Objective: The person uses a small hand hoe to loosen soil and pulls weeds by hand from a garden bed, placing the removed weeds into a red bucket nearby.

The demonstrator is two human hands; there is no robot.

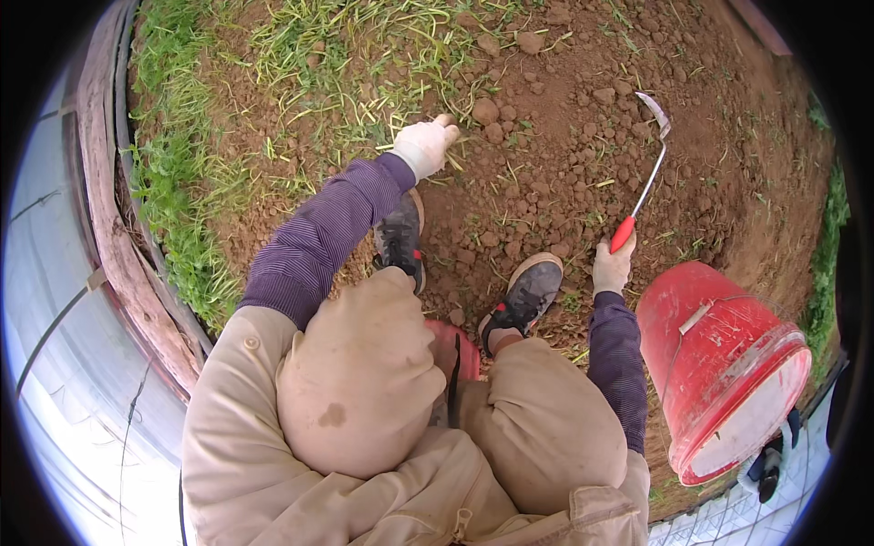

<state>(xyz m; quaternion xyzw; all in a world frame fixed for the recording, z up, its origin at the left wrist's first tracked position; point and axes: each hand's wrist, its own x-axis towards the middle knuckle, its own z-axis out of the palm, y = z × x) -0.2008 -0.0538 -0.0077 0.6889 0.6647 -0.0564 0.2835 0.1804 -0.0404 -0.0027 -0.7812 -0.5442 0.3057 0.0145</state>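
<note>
My right hand [612, 263], in a pale glove, is closed around the red handle of a hand hoe [623, 234]. The tool's thin metal shank runs away from me over the soil and ends in a bent blade. My left hand [425, 145], also gloved, is low beside cut green stems [382, 112] scattered on the ground. Its fingers are curled, and a few stems show near the fingertips; whether they are gripped cannot be made out. Brown, cloddy soil [539, 164] lies between the two hands.
A red plastic bucket [710, 341] with a wire handle stands close to my right arm. Leafy green plants [171, 184] grow along the left, next to a wooden beam [113, 184] and plastic sheeting [61, 273]. Part of a red object [454, 348] shows between my legs. Another person [768, 467] is at lower right.
</note>
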